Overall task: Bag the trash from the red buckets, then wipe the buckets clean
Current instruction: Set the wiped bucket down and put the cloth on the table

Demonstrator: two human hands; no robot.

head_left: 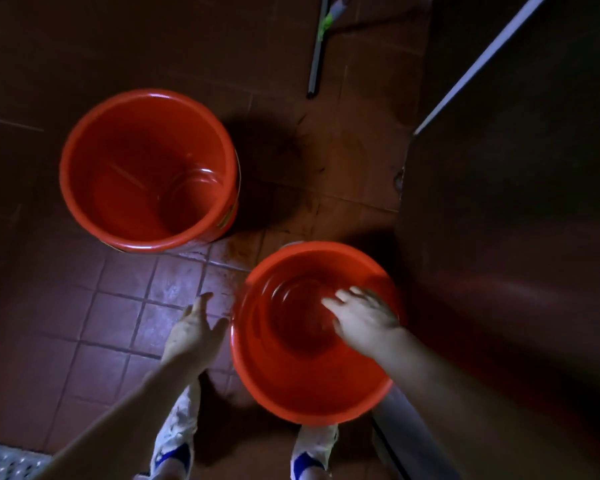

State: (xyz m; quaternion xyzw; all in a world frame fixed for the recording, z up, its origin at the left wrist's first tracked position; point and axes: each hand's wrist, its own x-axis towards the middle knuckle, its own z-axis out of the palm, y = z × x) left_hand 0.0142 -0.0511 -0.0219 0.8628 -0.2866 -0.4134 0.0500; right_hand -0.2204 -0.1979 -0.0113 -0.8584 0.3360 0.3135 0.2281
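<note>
Two red buckets stand on a dark tiled floor. The far bucket is at the upper left, and I see only bare red plastic inside it. The near bucket stands just in front of my feet, its inside also bare. My right hand reaches over its right rim into the opening, fingers spread and slightly blurred, holding nothing I can see. My left hand hovers just left of that bucket's rim with its fingers straight, not touching it as far as I can tell.
A dark partition or door with a pale metal edge rises close on the right. A long pole with a green fitting leans at the top. A metal floor grate sits at the bottom left. My shoes stand below the near bucket.
</note>
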